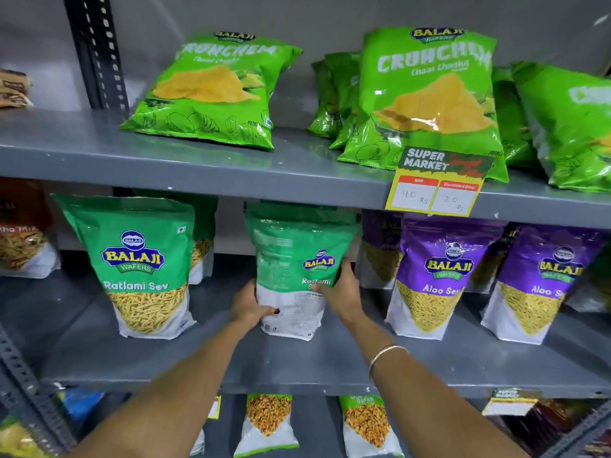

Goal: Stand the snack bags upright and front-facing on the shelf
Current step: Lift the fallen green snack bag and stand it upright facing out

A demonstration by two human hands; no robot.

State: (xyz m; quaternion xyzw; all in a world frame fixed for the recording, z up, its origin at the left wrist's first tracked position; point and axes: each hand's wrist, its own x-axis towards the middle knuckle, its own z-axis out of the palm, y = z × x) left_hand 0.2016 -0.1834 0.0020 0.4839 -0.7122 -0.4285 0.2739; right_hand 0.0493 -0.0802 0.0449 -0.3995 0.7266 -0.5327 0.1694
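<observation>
Your left hand point(246, 304) and right hand point(340, 297) clasp the green-and-white Ratlami Sev pouch point(294, 259) mid-shelf, upright but back-facing. Judging by that, you're mid-turn: next, rotate it to match the front-facing green pouch point(142, 266) at left. The grey metal shelf point(198, 355) continues rightward to purple Aloo Sev pouches point(436, 279).

Both hands point(251, 304) gripping Ratlami Sev bag point(297, 259) (back-facing), grey shelf point(198, 361)

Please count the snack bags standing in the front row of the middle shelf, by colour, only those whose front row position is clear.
Green Ratlami Sev bags: 2, one standing free and one held by the left hand and right hand.
Purple Aloo Sev bags: 2.
Total: 4
</observation>
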